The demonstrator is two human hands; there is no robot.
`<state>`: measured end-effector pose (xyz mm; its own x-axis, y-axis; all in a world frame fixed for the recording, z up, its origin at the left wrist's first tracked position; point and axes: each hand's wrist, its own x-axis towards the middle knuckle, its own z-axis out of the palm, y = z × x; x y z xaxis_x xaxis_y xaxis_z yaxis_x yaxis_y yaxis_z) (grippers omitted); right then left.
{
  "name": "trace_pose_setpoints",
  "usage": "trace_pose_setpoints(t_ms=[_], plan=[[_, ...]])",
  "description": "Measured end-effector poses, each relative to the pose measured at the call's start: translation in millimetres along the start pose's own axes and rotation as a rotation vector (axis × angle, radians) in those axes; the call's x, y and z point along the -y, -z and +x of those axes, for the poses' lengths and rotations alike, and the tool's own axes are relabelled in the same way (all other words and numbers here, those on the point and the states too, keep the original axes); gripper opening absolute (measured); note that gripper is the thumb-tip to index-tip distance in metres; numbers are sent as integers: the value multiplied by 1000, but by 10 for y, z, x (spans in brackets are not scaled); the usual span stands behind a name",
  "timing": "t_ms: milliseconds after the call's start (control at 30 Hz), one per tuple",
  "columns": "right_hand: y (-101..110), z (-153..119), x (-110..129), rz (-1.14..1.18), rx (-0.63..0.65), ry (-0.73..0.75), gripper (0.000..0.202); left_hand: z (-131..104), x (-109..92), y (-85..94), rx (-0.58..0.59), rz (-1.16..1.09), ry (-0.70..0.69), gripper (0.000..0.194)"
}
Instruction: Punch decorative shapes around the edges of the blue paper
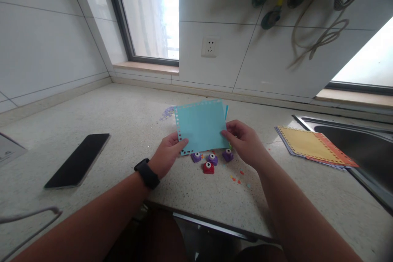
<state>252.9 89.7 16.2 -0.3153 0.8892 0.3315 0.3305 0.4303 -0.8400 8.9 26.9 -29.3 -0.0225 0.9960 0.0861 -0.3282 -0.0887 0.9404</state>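
Note:
Between my two hands is a sheet of light blue paper (201, 127) with small shapes punched along its left, top and lower left edges. My left hand (170, 147) pinches its lower left corner, thumb on top. At the right edge my right hand (242, 137) grips it between thumb and fingers. Just below the paper stand small craft punches: a red punch (208, 168) in front, with a purple punch (212, 159) behind it, another purple punch (196, 156) to the left and a third purple punch (227, 155) near my right hand.
Punched paper sheets (313, 143), yellow and orange on top, lie beside the metal sink (365, 147). A black phone (78, 159) rests on the left. Purple confetti (168, 112) lies behind the paper; orange bits (238, 181) are scattered in front. A wall socket (210, 46) is above.

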Motion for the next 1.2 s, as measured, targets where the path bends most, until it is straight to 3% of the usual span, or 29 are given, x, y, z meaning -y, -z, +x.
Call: trace_pose_setpoints(t_ms=[267,367,467,667,967,1200], plan=[[86,45,-23,82,-151,9,28,24,-19,46,-120,-90,-9,18],[231,86,-75,-61,-266,-29,26,40,-52,40,-172,-151,-30,19],[342,108,-136,-317,-298,-89,22,47,-70,36,-190,-185,-36,21],[342,118,-196,-530,-163,-77,15,50,-60,36,-195,-202,-28,22],[49,105,-212,-751,123,105,19,36,-54,6,-190,-134,-30,26],[-1,109,-199,-814,163,122,15,40,-44,4,-191,-111,-5,30]])
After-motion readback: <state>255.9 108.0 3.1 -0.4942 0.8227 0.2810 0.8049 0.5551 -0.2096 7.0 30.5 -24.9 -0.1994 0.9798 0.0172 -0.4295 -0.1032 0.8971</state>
